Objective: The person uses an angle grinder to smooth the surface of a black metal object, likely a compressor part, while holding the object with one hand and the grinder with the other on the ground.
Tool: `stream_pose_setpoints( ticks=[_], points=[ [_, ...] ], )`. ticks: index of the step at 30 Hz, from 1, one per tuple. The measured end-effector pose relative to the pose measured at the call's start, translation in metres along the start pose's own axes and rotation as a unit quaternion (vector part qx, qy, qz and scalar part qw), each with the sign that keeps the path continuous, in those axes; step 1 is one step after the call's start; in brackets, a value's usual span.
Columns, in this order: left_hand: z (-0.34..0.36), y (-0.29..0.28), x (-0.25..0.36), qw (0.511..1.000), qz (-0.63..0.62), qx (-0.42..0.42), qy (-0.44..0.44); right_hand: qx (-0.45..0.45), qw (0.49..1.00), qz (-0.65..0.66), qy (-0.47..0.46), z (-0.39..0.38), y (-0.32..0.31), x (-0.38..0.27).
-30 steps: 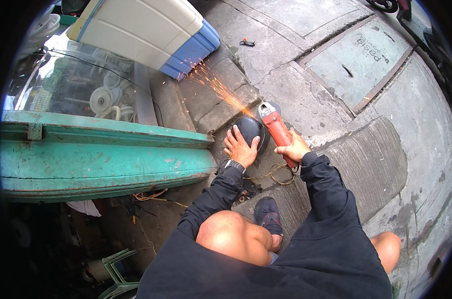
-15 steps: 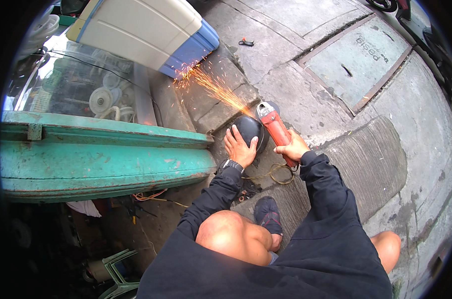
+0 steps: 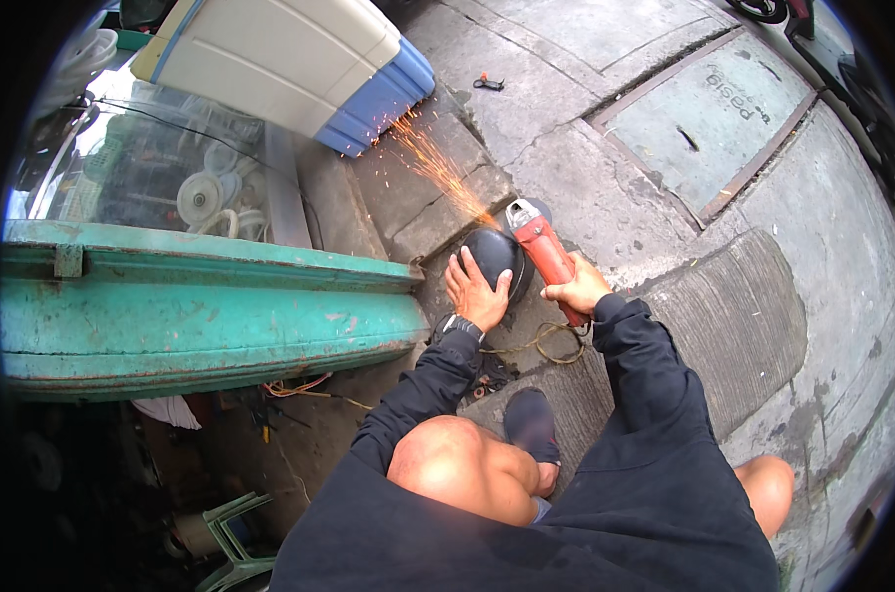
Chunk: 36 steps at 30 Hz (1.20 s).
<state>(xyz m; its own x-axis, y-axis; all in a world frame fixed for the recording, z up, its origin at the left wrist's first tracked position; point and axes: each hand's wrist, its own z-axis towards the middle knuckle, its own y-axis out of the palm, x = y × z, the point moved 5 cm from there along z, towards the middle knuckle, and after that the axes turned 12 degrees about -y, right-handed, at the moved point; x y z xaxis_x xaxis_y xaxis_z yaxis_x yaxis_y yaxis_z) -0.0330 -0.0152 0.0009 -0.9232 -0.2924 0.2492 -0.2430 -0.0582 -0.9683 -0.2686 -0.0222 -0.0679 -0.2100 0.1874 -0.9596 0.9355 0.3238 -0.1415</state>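
My right hand (image 3: 582,289) is wrapped round the red body of an angle grinder (image 3: 546,257), whose silver head points away from me. The disc at that head meets the far right side of a black, rounded, shell-like object (image 3: 489,253) on the ground. What that object is I cannot make out. Orange sparks (image 3: 437,176) stream from the contact toward the far left. With fingers spread over its near left side, my left hand (image 3: 479,300) holds the black object steady. Below the grinder a yellowish cord (image 3: 558,343) loops on the ground.
A white and blue cool box (image 3: 299,64) stands at the far left, where the sparks fly. Beside it, a glass case (image 3: 161,178) sits behind a green metal ledge (image 3: 211,321). A grooved concrete ramp (image 3: 733,326) lies to the right, and a motorbike (image 3: 866,109) at the far right.
The spark stream is thinner and spreads less against the cool box. Both hands and the grinder have barely moved.
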Motion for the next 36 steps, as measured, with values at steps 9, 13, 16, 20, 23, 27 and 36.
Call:
stream_pose_setpoints(
  ticks=[9, 13, 16, 20, 23, 27, 36],
  points=[
    [0.002, 0.002, -0.002, 1.0, 0.012, 0.009, 0.016, 0.029, 0.997, 0.065, -0.004, -0.007, -0.01, -0.009],
    [0.002, -0.002, -0.002, 0.998, 0.025, 0.026, 0.057, 0.059, 0.994, 0.088, -0.007, -0.017, -0.015, -0.002],
    [0.004, -0.009, 0.001, 0.998, 0.016, 0.023, 0.048, 0.064, 0.993, 0.097, -0.009, -0.021, -0.014, 0.0],
    [-0.002, -0.005, 0.005, 0.999, 0.006, 0.032, -0.022, 0.065, 0.994, 0.084, -0.013, -0.028, -0.012, -0.01],
    [-0.002, -0.003, 0.013, 0.997, 0.003, 0.004, -0.071, 0.066, 0.995, 0.075, -0.008, -0.028, -0.014, -0.008],
    [-0.002, -0.002, 0.012, 0.997, 0.0, 0.002, -0.077, 0.057, 0.996, 0.07, -0.01, -0.025, -0.012, -0.007],
    [-0.001, 0.001, 0.012, 0.997, 0.005, 0.001, -0.075, 0.048, 0.996, 0.076, -0.013, -0.021, -0.006, 0.003]
  ],
)
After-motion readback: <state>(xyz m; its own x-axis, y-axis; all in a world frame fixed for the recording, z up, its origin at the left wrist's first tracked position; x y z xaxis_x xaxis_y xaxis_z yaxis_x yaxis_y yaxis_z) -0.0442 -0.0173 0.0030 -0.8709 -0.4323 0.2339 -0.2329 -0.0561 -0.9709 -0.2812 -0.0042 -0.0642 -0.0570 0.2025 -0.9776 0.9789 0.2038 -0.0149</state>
